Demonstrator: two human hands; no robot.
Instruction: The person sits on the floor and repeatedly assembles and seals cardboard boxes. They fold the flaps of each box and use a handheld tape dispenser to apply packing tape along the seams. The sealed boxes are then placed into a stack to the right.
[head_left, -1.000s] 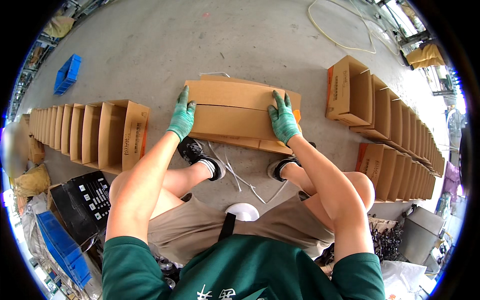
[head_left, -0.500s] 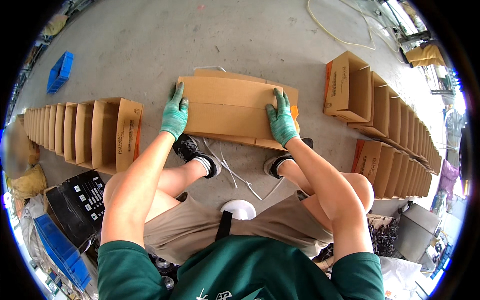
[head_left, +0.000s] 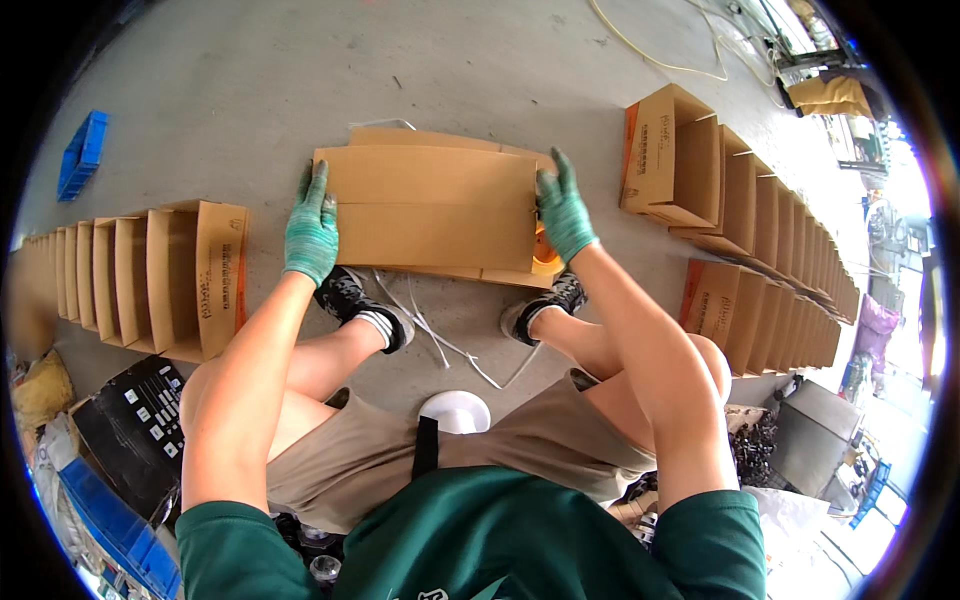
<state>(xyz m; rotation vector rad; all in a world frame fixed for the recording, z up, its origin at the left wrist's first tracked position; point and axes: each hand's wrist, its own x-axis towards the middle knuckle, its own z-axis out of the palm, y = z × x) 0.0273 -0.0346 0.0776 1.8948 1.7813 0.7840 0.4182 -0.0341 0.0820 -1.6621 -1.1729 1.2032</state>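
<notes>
Bare grey concrete floor (head_left: 480,70). Flat cardboard box (head_left: 435,210) at 12 o'clock, gripped at each end: left hand (head_left: 312,230) and right hand (head_left: 563,210) gloved, fingers pressed flat. Box rows at 9 (head_left: 150,275) and 3 (head_left: 760,220).

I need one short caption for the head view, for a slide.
Seated person's gloved left hand and right hand hold a flat cardboard box by its ends.

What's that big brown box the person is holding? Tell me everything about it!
The cardboard box is plain brown corrugated board, folded flat, with flap edges showing as layered panels along its top and bottom. It is held wide side up over the grey concrete floor, in front of the person's shoes. The left hand and right hand, both in green gloves, press against its two short ends.
</notes>
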